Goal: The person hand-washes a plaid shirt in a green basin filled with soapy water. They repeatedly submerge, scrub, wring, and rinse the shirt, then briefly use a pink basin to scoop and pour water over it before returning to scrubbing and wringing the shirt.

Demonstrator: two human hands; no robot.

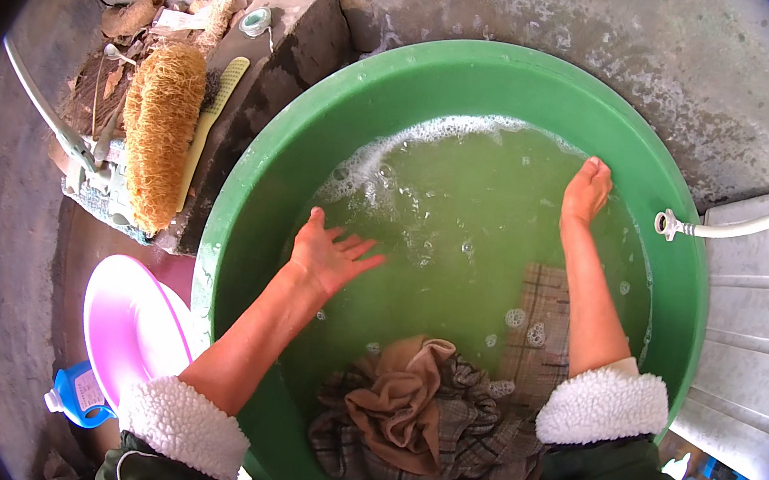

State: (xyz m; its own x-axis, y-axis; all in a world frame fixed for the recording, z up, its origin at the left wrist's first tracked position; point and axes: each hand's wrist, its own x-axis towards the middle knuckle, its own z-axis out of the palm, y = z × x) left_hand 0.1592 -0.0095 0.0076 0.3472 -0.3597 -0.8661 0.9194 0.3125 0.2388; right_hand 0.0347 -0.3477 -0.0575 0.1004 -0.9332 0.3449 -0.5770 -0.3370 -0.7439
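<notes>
At the near rim of the large round green plastic tub (257, 186), a heap of wet cloth is seen: a crumpled tan garment (403, 401) is draped over a brown-and-grey checked fabric (476, 434), part of which trails under the cloudy greenish soapy water (464, 221) toward the right. Neither piece is held at this moment; both lie between the two forearms, whose dark sleeves with white fleece cuffs (603, 401) are pushed back from the wrists. The left hand (330, 254) is held flat with its fingers spread, palm down at the water's surface, gripping nothing. The right hand (587, 190) is dipped at the far right side of the water, close to the tub wall; its fingers are drawn together and partly hidden under the surface, so it cannot be told whether the grip is pressed on anything. The step appears to be the stirring up of suds, and it is best done with broad, shallow sweeps kept well inside the rim, so that foam (395, 150) is raised without water being slopped over, and the cuffs are kept above the surface. Left of the tub, a pink plastic basin (130, 319) and a blue detergent bottle (77, 394) are found on the ground; farther off a fibrous loofah (161, 131) lies on a stone block, and a white hose (751, 223) reaches the far right rim.
</notes>
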